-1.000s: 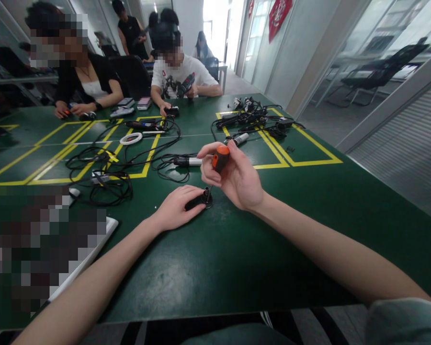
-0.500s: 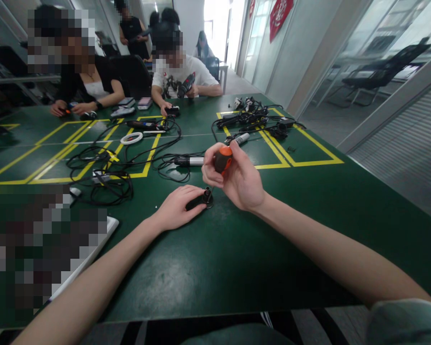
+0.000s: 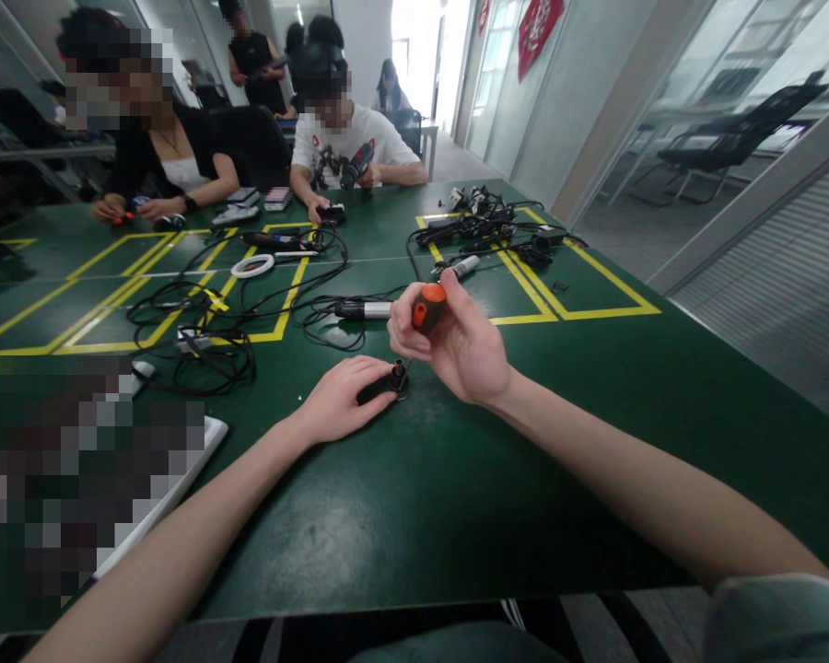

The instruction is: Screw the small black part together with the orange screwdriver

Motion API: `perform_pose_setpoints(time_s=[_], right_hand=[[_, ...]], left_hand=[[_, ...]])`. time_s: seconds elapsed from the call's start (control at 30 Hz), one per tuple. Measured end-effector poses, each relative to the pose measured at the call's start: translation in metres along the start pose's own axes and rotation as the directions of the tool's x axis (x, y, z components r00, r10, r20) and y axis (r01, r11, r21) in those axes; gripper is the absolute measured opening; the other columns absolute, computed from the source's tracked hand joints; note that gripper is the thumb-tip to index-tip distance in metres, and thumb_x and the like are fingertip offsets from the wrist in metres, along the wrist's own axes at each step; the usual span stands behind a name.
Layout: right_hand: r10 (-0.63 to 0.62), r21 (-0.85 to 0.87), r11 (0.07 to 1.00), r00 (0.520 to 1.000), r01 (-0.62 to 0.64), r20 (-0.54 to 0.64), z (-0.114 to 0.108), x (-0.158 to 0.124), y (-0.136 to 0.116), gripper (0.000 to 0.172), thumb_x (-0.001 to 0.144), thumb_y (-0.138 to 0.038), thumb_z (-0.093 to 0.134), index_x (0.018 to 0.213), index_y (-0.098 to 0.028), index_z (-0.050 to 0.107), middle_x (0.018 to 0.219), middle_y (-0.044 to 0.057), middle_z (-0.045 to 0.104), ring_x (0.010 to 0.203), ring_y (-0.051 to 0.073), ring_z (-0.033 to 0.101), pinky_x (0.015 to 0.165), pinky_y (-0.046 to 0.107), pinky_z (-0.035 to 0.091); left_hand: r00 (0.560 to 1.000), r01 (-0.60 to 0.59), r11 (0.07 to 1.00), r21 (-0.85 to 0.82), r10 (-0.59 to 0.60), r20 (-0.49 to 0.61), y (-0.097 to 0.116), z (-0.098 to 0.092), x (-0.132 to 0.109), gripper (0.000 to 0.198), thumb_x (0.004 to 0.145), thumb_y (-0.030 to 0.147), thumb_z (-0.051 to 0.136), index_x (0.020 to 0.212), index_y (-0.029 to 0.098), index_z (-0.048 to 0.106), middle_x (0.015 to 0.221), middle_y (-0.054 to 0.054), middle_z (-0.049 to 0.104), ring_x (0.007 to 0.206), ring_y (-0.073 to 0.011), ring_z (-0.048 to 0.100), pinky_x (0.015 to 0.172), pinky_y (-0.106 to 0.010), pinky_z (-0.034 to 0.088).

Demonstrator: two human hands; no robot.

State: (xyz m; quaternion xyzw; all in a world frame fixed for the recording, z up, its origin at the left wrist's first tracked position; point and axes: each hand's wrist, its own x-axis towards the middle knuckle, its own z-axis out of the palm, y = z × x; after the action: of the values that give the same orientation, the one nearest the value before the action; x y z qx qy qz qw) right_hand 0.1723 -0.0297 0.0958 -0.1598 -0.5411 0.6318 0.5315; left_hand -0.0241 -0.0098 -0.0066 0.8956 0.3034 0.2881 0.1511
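— How far along was it?
— Midway, I'd judge. The right hand gripped the orange screwdriver, its tip in the small black part. The left hand held that part down on the green table. Nothing lay loose beside it.
— And around?
— Yellow lines, tangled cables, people seated opposite, glass office walls.

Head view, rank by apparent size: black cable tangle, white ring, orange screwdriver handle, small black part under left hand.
1. black cable tangle
2. white ring, though it lies farther off
3. orange screwdriver handle and small black part: look alike, partly covered by right hand and left hand, so unranked
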Motion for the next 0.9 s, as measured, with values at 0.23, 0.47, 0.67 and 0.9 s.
perform_pose_setpoints(time_s=[0.23,0.47,0.67,0.9], right_hand=[[-0.080,0.082,0.994,0.996,0.077,0.030,-0.0015,-0.0021,0.0044,0.048,0.095,-0.067,0.070,0.085,-0.022,0.057,0.056,-0.008,0.040,0.050,0.010,0.031,0.053,0.025,0.029],[-0.047,-0.002,0.999,0.998,0.047,0.047,-0.0014,-0.0001,-0.0010,0.069,0.099,-0.079,0.052,0.061,-0.022,0.048,0.054,-0.004,0.037,0.049,0.010,0.033,0.051,0.027,0.029],[-0.057,0.044,0.998,0.997,0.055,0.045,-0.0011,-0.0019,0.0029,0.050,0.092,-0.069,0.072,0.084,-0.023,0.056,0.055,-0.007,0.047,0.048,0.011,0.038,0.052,0.026,0.033],[0.006,0.065,0.998,0.994,-0.013,0.110,-0.0040,-0.0006,0.0005,0.065,0.101,-0.075,0.054,0.063,-0.022,0.052,0.049,-0.007,0.031,0.045,0.009,0.026,0.047,0.026,0.023]], left_hand=[[1.000,-0.002,1.000,0.023,0.002,0.018,0.0000,-0.0005,0.0007,0.028,0.104,0.038,0.064,0.123,0.020,0.074,0.120,-0.012,0.081,0.113,-0.0281,0.075,0.102,-0.044,0.061],[1.000,-0.018,1.000,0.013,0.017,0.016,0.0004,-0.0004,0.0009,0.027,0.105,0.036,0.063,0.123,0.020,0.074,0.121,-0.012,0.081,0.113,-0.0277,0.076,0.102,-0.045,0.061],[1.000,-0.007,1.000,0.015,0.006,0.016,0.0011,-0.0007,0.0016,0.028,0.105,0.038,0.063,0.122,0.020,0.075,0.119,-0.012,0.081,0.113,-0.0286,0.076,0.103,-0.045,0.061],[1.000,0.005,1.000,0.010,-0.005,0.020,0.0009,-0.0010,0.0011,0.028,0.104,0.037,0.064,0.124,0.021,0.075,0.121,-0.012,0.081,0.112,-0.0281,0.075,0.102,-0.046,0.061]])
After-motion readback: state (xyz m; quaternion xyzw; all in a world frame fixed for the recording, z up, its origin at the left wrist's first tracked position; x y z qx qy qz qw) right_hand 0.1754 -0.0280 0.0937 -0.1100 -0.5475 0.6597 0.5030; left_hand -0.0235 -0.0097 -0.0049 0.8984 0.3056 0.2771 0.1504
